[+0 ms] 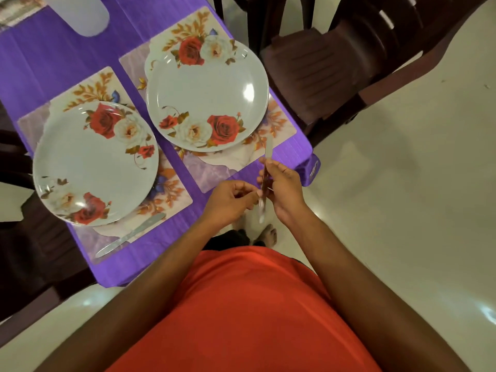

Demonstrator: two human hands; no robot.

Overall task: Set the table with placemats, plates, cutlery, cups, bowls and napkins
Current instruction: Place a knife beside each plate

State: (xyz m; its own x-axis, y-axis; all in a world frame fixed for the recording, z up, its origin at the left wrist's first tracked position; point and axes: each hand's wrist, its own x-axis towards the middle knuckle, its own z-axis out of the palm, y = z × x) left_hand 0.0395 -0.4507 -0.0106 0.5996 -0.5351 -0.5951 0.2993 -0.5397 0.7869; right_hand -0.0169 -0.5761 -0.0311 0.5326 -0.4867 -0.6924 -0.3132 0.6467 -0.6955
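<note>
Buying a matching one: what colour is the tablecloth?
Purple tablecloth, shown best in the head view.

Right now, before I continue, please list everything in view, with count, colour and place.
tablecloth: one, purple, over the table
placemats: two, floral, side by side
plates: two, white with red roses, one on each placemat
table knife: one, silver, on the nearer placemat beside its plate
cup: one, translucent white, far left
chair: at least one, dark brown, right of the table
held cutlery: count unclear, silver, between the hands
right hand: grips the held cutlery
left hand: pinches it
</note>
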